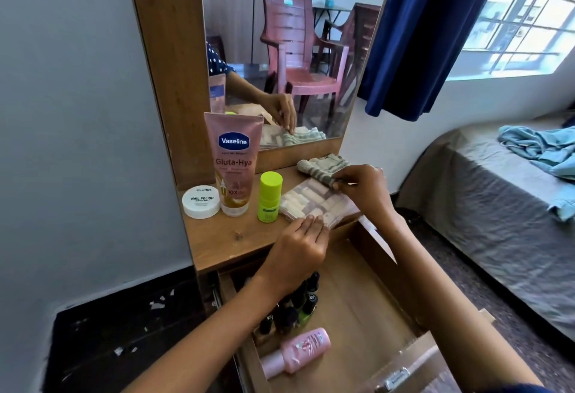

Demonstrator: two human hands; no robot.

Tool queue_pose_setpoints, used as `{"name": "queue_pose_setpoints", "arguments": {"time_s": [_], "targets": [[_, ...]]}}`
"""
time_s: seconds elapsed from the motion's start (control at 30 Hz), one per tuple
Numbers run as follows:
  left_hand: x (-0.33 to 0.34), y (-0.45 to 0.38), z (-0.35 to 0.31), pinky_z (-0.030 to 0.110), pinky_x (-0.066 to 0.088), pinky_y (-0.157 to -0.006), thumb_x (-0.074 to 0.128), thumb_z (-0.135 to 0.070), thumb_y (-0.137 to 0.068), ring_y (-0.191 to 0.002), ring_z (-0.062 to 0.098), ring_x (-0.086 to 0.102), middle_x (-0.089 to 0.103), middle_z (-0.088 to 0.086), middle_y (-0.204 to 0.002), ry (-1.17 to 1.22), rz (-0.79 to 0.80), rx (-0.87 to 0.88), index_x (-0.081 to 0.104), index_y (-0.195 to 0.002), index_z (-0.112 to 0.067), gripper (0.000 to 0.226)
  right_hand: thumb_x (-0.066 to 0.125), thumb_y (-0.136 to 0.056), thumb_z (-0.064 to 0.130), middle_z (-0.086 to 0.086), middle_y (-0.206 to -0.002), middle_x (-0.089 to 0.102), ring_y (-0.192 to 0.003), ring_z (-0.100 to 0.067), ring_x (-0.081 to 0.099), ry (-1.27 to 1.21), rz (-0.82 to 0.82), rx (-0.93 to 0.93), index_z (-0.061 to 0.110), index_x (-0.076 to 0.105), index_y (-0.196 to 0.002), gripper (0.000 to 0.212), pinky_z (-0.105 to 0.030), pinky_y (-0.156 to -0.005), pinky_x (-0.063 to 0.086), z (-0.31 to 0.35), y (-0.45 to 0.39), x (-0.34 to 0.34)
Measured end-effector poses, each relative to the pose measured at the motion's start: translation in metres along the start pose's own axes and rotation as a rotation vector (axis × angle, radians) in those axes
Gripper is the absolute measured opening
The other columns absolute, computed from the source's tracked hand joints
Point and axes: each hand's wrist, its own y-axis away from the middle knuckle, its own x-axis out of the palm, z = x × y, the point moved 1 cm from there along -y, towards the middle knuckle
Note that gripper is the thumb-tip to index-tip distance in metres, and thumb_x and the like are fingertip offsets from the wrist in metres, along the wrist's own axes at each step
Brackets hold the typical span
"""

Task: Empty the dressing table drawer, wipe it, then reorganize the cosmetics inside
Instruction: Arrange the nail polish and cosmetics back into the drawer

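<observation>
A clear packet of pale cosmetic tubes [314, 201] lies on the wooden dressing table top [230, 238]. My left hand [298, 246] pinches its near edge and my right hand [364, 188] pinches its far right edge. Behind it sits a folded striped cloth [320, 165]. To the left stand a pink Vaseline tube [233, 165], a white nail polish remover tub [201, 202] and a lime green bottle [269, 196]. The open drawer [367, 305] below holds several dark nail polish bottles [298, 302] and a pink bottle [298, 350] lying on its side.
A tall mirror [280, 50] rises behind the table top, reflecting a pink plastic chair. A grey wall lies to the left. A bed [497, 206] with a blue garment stands to the right, under a window with a blue curtain [413, 34].
</observation>
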Motion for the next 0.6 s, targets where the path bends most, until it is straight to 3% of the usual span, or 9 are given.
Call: {"name": "queue_pose_setpoints", "arguments": {"time_s": [0.17,0.27,0.37,0.5,0.6], "targets": [[-0.015,0.012,0.008,0.035,0.053,-0.086,0.056,-0.009,-0.087,-0.096,0.025,0.068,0.071,0.017,-0.101,0.078,-0.069,0.050,0.072,-0.096,0.000,0.021,0.065,-0.085,0.009,0.000,-0.109,0.073,-0.102,-0.018,0.066,0.152,0.171,-0.128,0.021,0.073,-0.106,0.026,-0.036,-0.093,0.051,0.004,0.009,-0.009],[-0.017,0.018,0.014,0.036,0.053,-0.088,0.055,-0.011,-0.089,-0.100,0.025,0.067,0.070,0.017,-0.106,0.118,-0.056,0.043,0.071,-0.101,0.000,0.023,0.057,-0.085,0.001,0.007,-0.133,0.060,-0.124,-0.013,0.053,0.210,0.320,-0.236,0.028,0.064,-0.123,0.047,-0.028,-0.104,0.039,0.014,0.034,-0.023],[-0.016,0.023,0.018,0.036,0.052,-0.090,0.066,-0.009,-0.085,-0.103,0.025,0.066,0.069,0.016,-0.109,0.148,-0.056,0.030,0.070,-0.104,0.000,0.022,0.058,-0.079,-0.004,0.007,-0.144,0.047,-0.134,-0.007,0.040,0.212,0.522,-0.343,0.023,0.056,-0.133,0.060,-0.025,-0.112,0.029,0.018,0.059,-0.023],[-0.018,0.027,0.019,0.037,0.050,-0.093,0.068,-0.009,-0.084,-0.106,0.026,0.065,0.068,0.016,-0.112,0.152,-0.032,0.028,0.069,-0.107,0.001,0.025,0.073,-0.083,0.021,0.001,-0.141,0.051,-0.131,-0.013,0.047,0.253,0.324,-0.537,0.017,0.056,-0.134,0.053,-0.037,-0.108,0.042,0.005,0.077,0.003],[-0.019,0.030,0.020,0.038,0.046,-0.097,0.069,-0.010,-0.084,-0.111,0.025,0.062,0.066,0.015,-0.118,0.130,0.012,0.014,0.066,-0.113,-0.001,0.031,0.068,-0.088,0.018,-0.003,-0.134,0.058,-0.124,-0.018,0.056,0.254,0.130,-0.635,0.012,0.061,-0.127,0.040,-0.039,-0.097,0.051,-0.002,0.084,0.013]]}}
